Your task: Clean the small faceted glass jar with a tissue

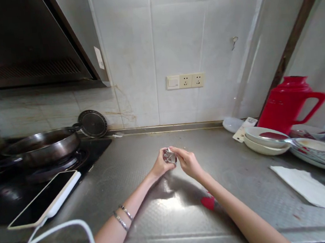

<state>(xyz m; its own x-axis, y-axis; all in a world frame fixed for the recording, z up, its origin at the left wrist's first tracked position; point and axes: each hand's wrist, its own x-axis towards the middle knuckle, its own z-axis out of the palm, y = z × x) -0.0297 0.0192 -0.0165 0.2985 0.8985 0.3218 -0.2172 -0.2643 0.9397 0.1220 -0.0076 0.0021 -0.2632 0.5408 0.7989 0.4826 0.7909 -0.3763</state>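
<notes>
My left hand (159,166) is wrapped round a small shiny, silvery, round thing (169,157), held above the middle of the steel counter (150,223). Its exact kind is hard to make out. At its upper right edge, my right hand (188,160) has thumb and fingers pinched together. Something small and whitish shows at those fingertips, too small to name. Beneath my right forearm lies a red and grey thing (208,202), mostly hidden by the arm.
A steel pan (49,147) sits on the stove at left, near a phone (44,199) with a white cable (65,223). At right stand a red thermos jug (287,104), stacked bowls (265,149), a patterned plate (320,159) and a white paper sheet (311,189).
</notes>
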